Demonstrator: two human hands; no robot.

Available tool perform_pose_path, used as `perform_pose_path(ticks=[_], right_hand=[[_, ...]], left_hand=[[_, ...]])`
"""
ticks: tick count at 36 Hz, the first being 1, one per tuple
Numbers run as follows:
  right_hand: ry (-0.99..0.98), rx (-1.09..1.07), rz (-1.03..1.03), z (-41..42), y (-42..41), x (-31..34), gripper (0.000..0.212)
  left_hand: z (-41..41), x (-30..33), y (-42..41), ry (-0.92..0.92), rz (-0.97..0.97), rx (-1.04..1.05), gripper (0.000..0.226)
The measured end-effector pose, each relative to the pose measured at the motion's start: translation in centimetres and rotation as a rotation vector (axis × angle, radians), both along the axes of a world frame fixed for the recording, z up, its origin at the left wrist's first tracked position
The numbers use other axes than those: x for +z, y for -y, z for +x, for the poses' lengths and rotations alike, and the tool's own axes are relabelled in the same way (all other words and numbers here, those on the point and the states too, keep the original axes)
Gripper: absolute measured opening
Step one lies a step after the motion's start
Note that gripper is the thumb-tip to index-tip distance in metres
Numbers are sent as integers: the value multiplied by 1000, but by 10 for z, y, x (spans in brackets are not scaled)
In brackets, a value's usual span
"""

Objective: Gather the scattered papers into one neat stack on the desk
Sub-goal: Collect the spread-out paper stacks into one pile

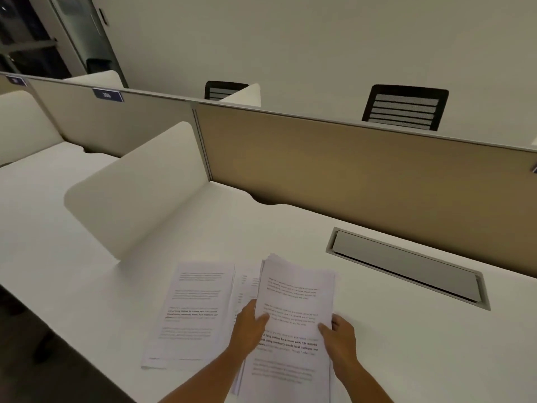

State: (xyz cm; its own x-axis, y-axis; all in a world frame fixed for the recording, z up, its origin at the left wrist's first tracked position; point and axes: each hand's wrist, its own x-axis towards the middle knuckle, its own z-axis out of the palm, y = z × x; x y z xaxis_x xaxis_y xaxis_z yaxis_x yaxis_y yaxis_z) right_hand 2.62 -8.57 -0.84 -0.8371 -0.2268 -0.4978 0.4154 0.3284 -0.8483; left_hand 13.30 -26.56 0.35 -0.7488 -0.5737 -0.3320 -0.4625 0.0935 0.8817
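The room was an office row of cubicles under a plain pale wall point(319, 39), with a dark window point(26, 33) at the far left. A tan partition point(363, 175) ran along the back of a white desk point(421, 353), and a rounded white side divider point(139, 190) stood on the desk's left part, separating it from the next seat. Two black mesh-backed chairs point(405, 107) showed above the partition on the far side. A grey cable hatch point(406, 264), set flush into the desk, lay to the right, near the partition. A small blue number label point(108, 95) sat on the top rail further left.

Near the front edge of the desk lay the papers. The main stack point(296, 289) of printed sheets sat between both hands, its edges slightly fanned at the top. To its left a second sheet point(191, 312) lay flat on the desk, and a partly covered sheet point(245, 286) showed between the two, tucked under the stack.

The left hand point(251, 324) held the stack's left edge, thumb lying on the top page and fingers hidden beneath: its grip was pinching the paper. The right hand point(340, 335) held the right edge likewise, thumb on top and fingers curled round the side.
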Motion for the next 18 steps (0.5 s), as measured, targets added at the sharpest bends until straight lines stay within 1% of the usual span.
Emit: perform_pose_path(ticks=[4, 11, 14, 15, 18], right_hand=[[16, -3, 68, -4, 26, -6, 18], [39, -27, 178, -5, 71, -27, 17], [21, -58, 257, -9, 83, -38, 18], [14, -65, 287, -11, 86, -42, 19], [-10, -89, 440, -18, 93, -49, 24]], left_hand=[[-8, -18, 19, 82, 14, 27, 39], [-24, -50, 44, 230, 10, 26, 40], [-33, -61, 49, 299, 17, 9, 40], [-36, -64, 51, 335, -15, -6, 41], [-46, -72, 54, 477, -256, -28, 49]])
